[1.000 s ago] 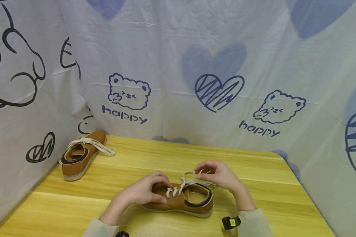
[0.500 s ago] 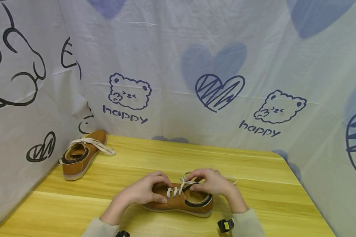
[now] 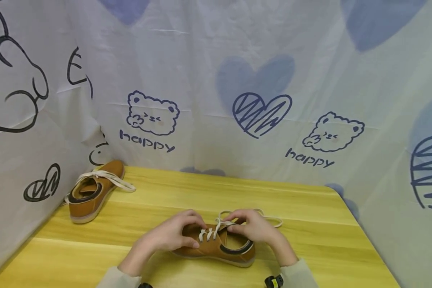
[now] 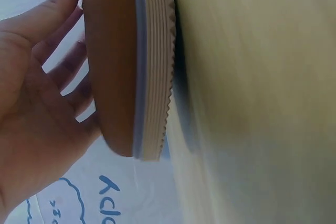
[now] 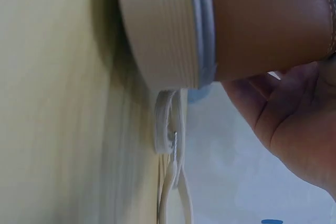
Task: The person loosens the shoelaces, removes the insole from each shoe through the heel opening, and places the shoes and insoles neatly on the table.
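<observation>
A brown lace-up shoe (image 3: 210, 251) stands on its sole, toe to the left, in the head view. My left hand (image 3: 173, 234) grips its toe, thumb on the near side and fingers over the top. Over the shoe's opening, my right hand (image 3: 257, 229) pinches the tongue just behind the cream laces (image 3: 209, 234); its fingertips are partly hidden. The left wrist view shows the toe (image 4: 113, 61) beside the palm. In the right wrist view, the heel (image 5: 268, 24) is above loose lace ends (image 5: 167, 198) on the table.
A second brown shoe (image 3: 90, 204) with cream laces stands at the table's back left, against the curtain. Loose lace loops (image 3: 273, 219) lie behind the near shoe's heel. A printed white curtain (image 3: 209, 152) borders the yellow wooden table (image 3: 158, 192).
My right hand has let the loose lace go and come down leftward onto the tongue. Lace ends now lie on the table behind the heel. The left hand keeps its grip.
</observation>
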### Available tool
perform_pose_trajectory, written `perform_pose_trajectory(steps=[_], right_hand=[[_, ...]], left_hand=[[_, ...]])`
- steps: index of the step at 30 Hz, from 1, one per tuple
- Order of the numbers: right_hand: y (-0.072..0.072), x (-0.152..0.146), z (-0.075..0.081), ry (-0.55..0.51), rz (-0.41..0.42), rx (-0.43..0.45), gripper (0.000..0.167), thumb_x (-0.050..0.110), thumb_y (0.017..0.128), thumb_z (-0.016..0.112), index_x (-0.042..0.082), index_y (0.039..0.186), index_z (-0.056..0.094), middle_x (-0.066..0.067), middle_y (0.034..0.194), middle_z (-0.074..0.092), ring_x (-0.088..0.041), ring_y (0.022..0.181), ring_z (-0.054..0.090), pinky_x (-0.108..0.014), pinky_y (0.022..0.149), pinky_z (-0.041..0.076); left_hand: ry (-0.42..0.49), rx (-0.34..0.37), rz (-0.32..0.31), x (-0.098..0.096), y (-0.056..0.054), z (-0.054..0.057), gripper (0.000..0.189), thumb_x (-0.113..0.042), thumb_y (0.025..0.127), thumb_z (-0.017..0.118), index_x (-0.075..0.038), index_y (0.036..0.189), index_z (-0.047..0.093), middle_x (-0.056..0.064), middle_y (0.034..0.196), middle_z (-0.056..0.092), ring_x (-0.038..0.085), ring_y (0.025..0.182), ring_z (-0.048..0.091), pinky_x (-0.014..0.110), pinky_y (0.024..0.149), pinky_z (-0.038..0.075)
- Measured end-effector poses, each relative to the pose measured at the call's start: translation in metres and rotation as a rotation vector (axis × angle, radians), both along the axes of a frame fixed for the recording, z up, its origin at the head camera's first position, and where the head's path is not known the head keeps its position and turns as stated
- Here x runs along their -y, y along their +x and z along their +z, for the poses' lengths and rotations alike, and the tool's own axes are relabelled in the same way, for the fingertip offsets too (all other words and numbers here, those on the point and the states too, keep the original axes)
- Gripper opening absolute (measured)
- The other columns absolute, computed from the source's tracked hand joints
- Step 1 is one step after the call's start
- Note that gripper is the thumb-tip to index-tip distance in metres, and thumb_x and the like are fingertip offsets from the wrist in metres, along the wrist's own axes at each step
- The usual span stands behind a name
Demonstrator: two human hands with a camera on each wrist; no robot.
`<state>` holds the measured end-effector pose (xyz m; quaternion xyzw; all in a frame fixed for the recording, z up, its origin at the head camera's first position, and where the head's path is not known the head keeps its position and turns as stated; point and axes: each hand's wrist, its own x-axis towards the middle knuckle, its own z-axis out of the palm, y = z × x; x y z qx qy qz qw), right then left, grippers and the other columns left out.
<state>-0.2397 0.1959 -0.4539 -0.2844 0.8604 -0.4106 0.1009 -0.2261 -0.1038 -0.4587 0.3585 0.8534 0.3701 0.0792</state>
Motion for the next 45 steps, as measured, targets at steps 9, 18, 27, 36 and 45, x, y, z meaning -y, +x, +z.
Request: perform_pose_trajectory(steps=[9, 18, 27, 36, 45], right_hand=[[0.016, -0.009, -0.002, -0.026, -0.105, -0.039, 0.025, 0.014, 0.100, 0.068, 0.006, 0.123, 0.074, -0.015, 0.123, 0.070, -0.022, 0.095, 0.068, -0.027, 0.079, 0.055], [0.033, -0.013, 0.000, -0.032, -0.212, -0.043, 0.031, 0.011, 0.099, 0.068, 0.003, 0.129, 0.070, -0.015, 0.121, 0.069, -0.021, 0.094, 0.067, -0.026, 0.073, 0.057], [0.053, -0.004, -0.004, -0.097, -0.347, -0.032, 0.032, 0.017, 0.094, 0.076, 0.004, 0.122, 0.070, -0.012, 0.117, 0.066, -0.019, 0.085, 0.067, -0.025, 0.068, 0.057], [0.063, 0.010, -0.006, -0.079, -0.338, -0.049, 0.030, 0.024, 0.095, 0.076, 0.005, 0.113, 0.063, 0.000, 0.091, 0.057, -0.014, 0.080, 0.058, -0.024, 0.069, 0.051], [0.058, 0.028, -0.006, -0.043, -0.306, -0.145, 0.020, 0.023, 0.095, 0.076, 0.012, 0.107, 0.065, 0.001, 0.101, 0.061, -0.014, 0.088, 0.062, -0.026, 0.076, 0.055]], left_hand=[[-0.141, -0.192, 0.017, -0.011, -0.014, 0.004, 0.038, -0.018, 0.090, 0.082, -0.021, 0.127, 0.073, -0.004, 0.130, 0.066, 0.024, 0.124, 0.059, 0.051, 0.110, 0.046], [-0.173, -0.402, 0.090, -0.025, -0.027, 0.006, 0.017, -0.015, 0.088, 0.083, -0.016, 0.104, 0.078, -0.004, 0.102, 0.066, 0.015, 0.091, 0.065, 0.036, 0.082, 0.057], [-0.281, -0.317, 0.167, -0.041, -0.034, 0.011, 0.005, -0.017, 0.092, 0.079, -0.020, 0.095, 0.077, -0.005, 0.097, 0.070, 0.015, 0.086, 0.065, 0.035, 0.073, 0.057], [-0.085, -0.119, 0.180, -0.035, -0.028, 0.004, 0.007, -0.009, 0.096, 0.073, -0.011, 0.103, 0.075, -0.003, 0.092, 0.071, 0.018, 0.091, 0.068, 0.042, 0.085, 0.057], [0.104, 0.023, 0.186, -0.027, -0.018, 0.007, 0.006, -0.018, 0.100, 0.071, -0.015, 0.102, 0.075, 0.000, 0.103, 0.074, 0.014, 0.085, 0.069, 0.033, 0.077, 0.058]])
